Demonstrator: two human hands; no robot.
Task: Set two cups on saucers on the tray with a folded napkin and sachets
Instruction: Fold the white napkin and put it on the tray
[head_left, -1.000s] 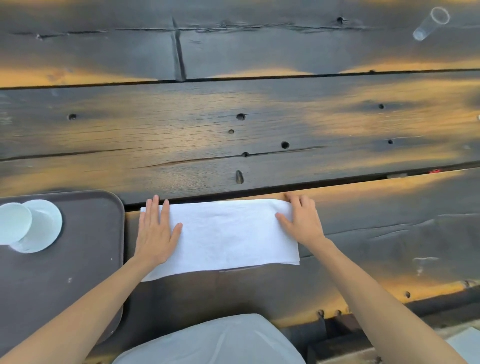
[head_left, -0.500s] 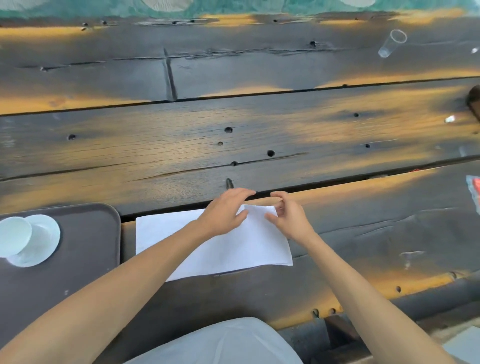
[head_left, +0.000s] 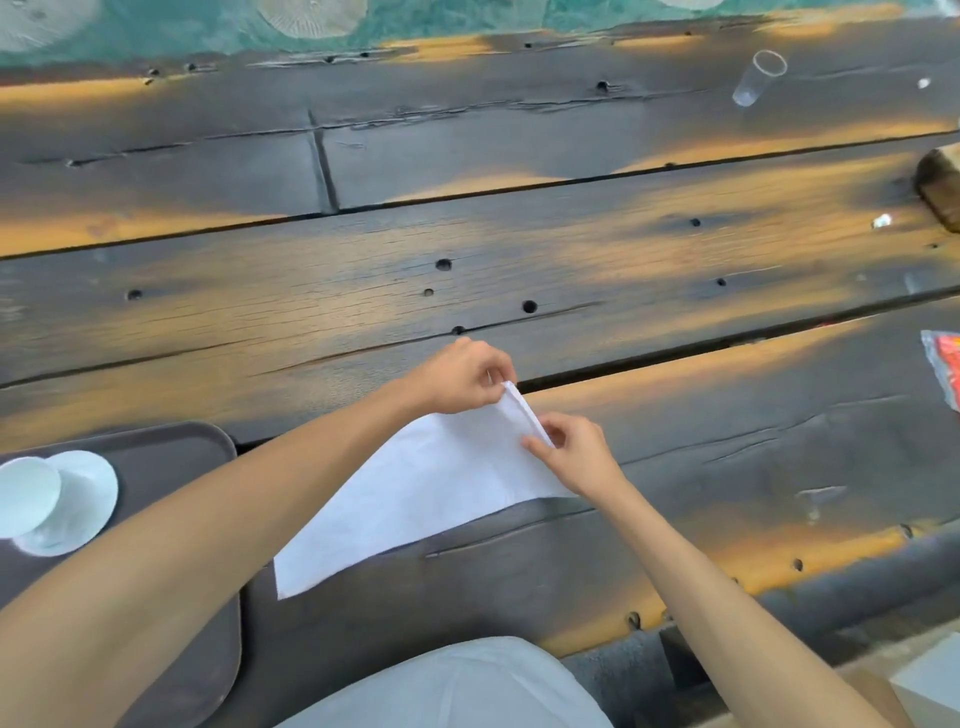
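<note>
A white napkin (head_left: 415, 493) lies on the dark wooden table just right of the brown tray (head_left: 171, 457). My left hand (head_left: 462, 376) pinches the napkin's far right corner, lifted off the wood. My right hand (head_left: 576, 452) pinches the near part of the same right edge. My left forearm crosses over the napkin's left part and the tray's corner. On the tray at the far left a white cup (head_left: 23, 496) stands on a white saucer (head_left: 88, 493). At the right edge of the view lies a red and clear sachet pack (head_left: 945, 371).
A clear plastic cup (head_left: 758, 78) stands at the far right of the table. A brown wooden object (head_left: 940, 184) juts in at the right edge. Small white scraps (head_left: 881, 222) lie near it. My light-clothed lap (head_left: 452, 686) is below the table edge.
Both hands lay flat on the napkin's two ends a second ago. My left hand crossed to the right end, and both hands now pinch and lift that edge.
</note>
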